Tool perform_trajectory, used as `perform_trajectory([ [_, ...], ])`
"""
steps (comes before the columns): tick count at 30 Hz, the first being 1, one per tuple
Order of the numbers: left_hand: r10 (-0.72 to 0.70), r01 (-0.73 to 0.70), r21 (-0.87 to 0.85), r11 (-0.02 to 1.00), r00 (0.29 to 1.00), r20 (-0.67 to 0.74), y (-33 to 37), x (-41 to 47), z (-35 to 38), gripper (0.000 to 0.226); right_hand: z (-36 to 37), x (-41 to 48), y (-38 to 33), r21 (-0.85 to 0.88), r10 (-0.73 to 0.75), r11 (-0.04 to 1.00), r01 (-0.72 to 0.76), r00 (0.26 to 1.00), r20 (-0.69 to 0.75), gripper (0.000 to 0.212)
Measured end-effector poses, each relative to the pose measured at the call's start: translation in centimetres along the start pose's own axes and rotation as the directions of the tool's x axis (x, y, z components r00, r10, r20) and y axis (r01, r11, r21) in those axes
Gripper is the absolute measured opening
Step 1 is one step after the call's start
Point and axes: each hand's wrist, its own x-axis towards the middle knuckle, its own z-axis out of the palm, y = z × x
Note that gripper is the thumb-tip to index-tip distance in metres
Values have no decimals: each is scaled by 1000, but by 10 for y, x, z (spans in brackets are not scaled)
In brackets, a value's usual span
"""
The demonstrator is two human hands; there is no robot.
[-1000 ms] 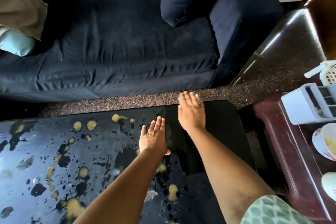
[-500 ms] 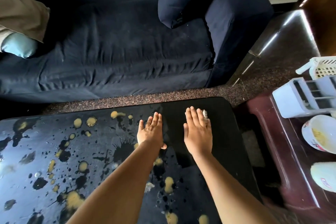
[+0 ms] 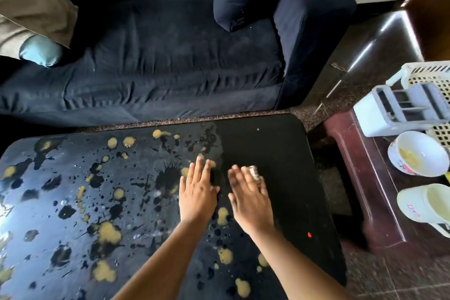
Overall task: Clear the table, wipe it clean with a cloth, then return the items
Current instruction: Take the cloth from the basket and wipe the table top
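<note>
Black table (image 3: 280, 153) splattered with yellow and dark stains (image 3: 107, 232), its right end clean, left hand (image 3: 197, 193) flat, fingers straight, right hand (image 3: 250, 201) pressing a pale cloth (image 3: 255, 171) under straight fingers, drawn back from the far edge, now beside the left hand

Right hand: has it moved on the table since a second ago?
Yes. The right hand has pulled back toward the person, away from the far edge of the table, where its fingertips were a second ago.
</note>
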Motion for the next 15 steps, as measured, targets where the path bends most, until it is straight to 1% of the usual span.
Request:
perform_trajectory([
  [1, -12, 12, -28, 1000, 1000, -6, -6, -12, 4, 73, 2, -7, -1, -40, -159, 986, 161, 987, 35, 56],
  [2, -25, 24, -53, 998, 1000, -15, -13, -25, 8, 74, 1, -11, 5, -71, -270, 959, 274, 961, 64, 56],
  [3, -36, 34, -76, 997, 999, -26, -20, -38, 12, 74, -2, -13, 15, -92, -294, 949, 300, 953, 76, 56],
  [4, -46, 43, -93, 995, 998, -34, -28, -49, 16, 73, -4, -15, 25, -110, -231, 965, 237, 971, 68, 56],
  [5, -54, 51, -97, 994, 998, -35, -36, -62, 20, 72, -7, -18, 31, -108, -99, 989, 103, 994, 38, 55],
  [6, -61, 58, -94, 994, 998, -32, -43, -73, 23, 71, -10, -20, 35, -82, 57, 995, -56, 998, 7, 55],
  [7, -67, 64, -83, 994, 997, -25, -49, -85, 28, 70, -11, -23, 32, -57, 176, 983, -176, 984, -12, 56],
  [8, -67, 65, -72, 995, 998, -20, -54, -95, 33, 68, -9, -25, 25, -33, 224, 974, -225, 974, -28, 58],
  [9, -64, 63, -62, 996, 998, -15, -56, -102, 37, 66, -8, -28, 15, -11, 204, 979, -204, 979, -31, 59],
  [10, -60, 59, -53, 997, 998, -14, -57, -109, 41, 64, -4, -33, 3, -6, 111, 994, -111, 994, -23, 59],
  [11, -60, 59, -53, 997, 998, -20, -57, -113, 44, 63, -1, -38, -4, -20, -37, 999, 37, 999, 4, 58],
  [12, -61, 59, -56, 997, 998, -31, -57, -116, 48, 62, 0, -42, -5, -48, -194, 980, 195, 980, 39, 58],
  [13, -62, 59, -57, 997, 997, -52, -56, -117, 50, 60, 0, -41, 1, -76, -305, 947, 311, 949, 72, 57],
  [14, -64, 61, -49, 997, 996, -65, -55, -118, 51, 60, -1, -39, 12, -101, -340, 932, 348, 936, 88, 57],
  [15, -66, 64, -33, 997, 996, -55, -54, -118, 51, 59, -2, -39, 23, -126, -298, 943, 307, 951, 85, 57],
])
